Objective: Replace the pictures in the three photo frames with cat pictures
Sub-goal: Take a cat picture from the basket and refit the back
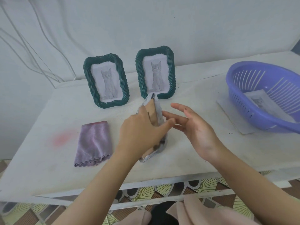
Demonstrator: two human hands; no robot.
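Two dark green photo frames stand upright at the back of the white table, the left frame and the right frame, each showing a grey cat picture. A third frame, silver-grey with a brown back, stands on edge in the middle. My left hand grips it, thumb on its right side and fingers on the brown back. My right hand hovers just right of it, fingers spread and holding nothing. A cat picture lies in the purple basket.
A folded lilac cloth lies left of my hands. White paper sticks out from under the basket at the right. Cables hang on the wall behind. The table's front edge is near my forearms.
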